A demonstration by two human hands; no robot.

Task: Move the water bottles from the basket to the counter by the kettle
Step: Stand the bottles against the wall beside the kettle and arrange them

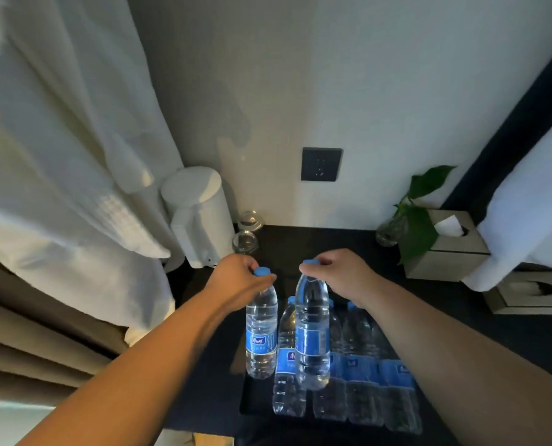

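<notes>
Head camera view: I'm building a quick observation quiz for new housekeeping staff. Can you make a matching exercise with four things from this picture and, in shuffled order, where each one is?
Things
1. white kettle
2. tissue box
3. wall socket
4. water bottle in the left hand

Places
a. on the wall above the counter
b. held by its blue cap
c. at the counter's left end
d. beside the leafy plant

Pairs: 1-c, 2-d, 3-a, 4-b
</notes>
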